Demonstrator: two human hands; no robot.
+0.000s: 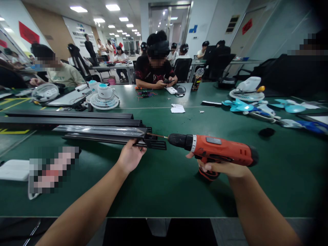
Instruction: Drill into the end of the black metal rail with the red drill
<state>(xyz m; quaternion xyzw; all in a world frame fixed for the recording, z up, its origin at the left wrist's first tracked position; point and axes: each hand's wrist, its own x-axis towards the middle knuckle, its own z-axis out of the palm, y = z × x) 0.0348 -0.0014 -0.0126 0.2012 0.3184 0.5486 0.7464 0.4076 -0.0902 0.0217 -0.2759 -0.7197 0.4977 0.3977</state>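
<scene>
My right hand (212, 166) is wrapped round the grip of a red and black cordless drill (222, 149), which lies level and points left. A long thin bit (160, 136) runs from its chuck to the end of a black metal profile (102, 131) partly covered in clear film. Whether the bit touches or enters the profile, I cannot tell. My left hand (132, 155) grips that profile from below near its right end, its fingers partly hidden behind it. More long black profiles (71, 122) lie alongside, farther back on the table.
On the green table (164, 191) stand white fans (104, 97), with blue fan blades (238, 105) at the right. Paper scraps (177, 108) and a bottle (196, 81) are farther back. A co-worker (156, 65) sits opposite. A white box (14, 169) lies at the left.
</scene>
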